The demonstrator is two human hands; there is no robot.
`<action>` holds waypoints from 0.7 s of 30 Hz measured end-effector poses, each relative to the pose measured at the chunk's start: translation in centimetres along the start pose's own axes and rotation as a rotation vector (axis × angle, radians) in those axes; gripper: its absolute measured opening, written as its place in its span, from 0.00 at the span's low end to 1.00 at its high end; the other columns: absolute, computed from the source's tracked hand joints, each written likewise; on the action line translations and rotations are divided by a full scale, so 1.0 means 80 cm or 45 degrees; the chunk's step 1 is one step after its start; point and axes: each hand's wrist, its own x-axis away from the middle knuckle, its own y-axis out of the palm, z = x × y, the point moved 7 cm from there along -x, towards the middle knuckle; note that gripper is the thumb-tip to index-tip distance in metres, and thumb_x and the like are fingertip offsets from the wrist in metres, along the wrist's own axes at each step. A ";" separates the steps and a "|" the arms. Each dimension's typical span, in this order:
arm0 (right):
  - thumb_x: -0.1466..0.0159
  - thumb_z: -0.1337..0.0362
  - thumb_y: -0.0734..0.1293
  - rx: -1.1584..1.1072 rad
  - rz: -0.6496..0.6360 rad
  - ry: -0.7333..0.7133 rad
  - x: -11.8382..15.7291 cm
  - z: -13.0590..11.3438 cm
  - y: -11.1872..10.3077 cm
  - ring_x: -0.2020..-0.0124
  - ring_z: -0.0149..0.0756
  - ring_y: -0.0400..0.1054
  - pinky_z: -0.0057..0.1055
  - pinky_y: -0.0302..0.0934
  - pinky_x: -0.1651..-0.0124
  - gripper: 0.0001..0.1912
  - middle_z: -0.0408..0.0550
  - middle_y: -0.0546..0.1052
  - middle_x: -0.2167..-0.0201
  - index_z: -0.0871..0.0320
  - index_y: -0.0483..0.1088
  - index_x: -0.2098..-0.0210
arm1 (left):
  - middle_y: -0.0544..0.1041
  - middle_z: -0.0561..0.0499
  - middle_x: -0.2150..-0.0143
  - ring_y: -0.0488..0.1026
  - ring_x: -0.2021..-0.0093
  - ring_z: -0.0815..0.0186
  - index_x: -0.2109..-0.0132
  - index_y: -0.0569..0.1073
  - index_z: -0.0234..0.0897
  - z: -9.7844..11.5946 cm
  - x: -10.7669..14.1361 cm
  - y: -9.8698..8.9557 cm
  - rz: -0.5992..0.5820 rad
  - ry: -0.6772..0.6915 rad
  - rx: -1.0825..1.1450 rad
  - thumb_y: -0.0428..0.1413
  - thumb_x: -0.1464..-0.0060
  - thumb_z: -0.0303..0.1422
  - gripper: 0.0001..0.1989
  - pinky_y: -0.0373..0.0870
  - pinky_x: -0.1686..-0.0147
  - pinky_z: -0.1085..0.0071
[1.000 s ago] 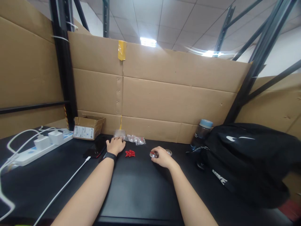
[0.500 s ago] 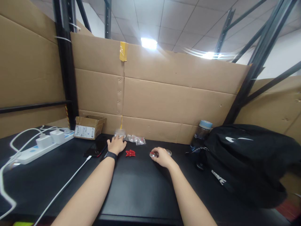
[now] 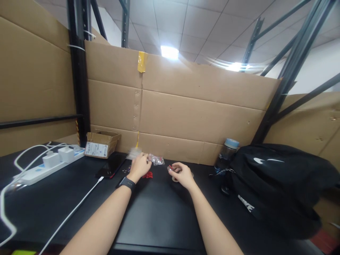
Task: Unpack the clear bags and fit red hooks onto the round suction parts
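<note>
My left hand, with a dark watch on its wrist, is over the table beside some clear plastic packets. Its fingers point forward and partly curl; whether they touch a packet is hard to tell. Small red pieces lie in a pile just right of it, partly covered. My right hand pinches a small round item with red on it between thumb and fingers. Round, shiny items lie under and behind that hand, mostly hidden. Behind my left hand is a clear plastic bag.
A phone and its white cable, a power strip and an open cardboard box are on the left. To the right stand a bottle and a black bag. A cardboard wall closes the back.
My left hand has moved right, off the clear bag, toward the packets and red pieces. My right hand has lifted slightly with the small item, uncovering a round item below.
</note>
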 end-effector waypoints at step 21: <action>0.51 0.60 0.76 -0.247 0.138 0.025 -0.009 0.002 -0.027 0.71 0.33 0.72 0.30 0.67 0.65 0.20 0.48 0.79 0.64 0.57 0.72 0.60 | 0.71 0.46 0.48 0.66 0.46 0.55 0.58 0.73 0.40 0.036 0.012 0.025 -0.104 0.318 -0.123 0.49 0.37 0.30 0.08 0.62 0.51 0.60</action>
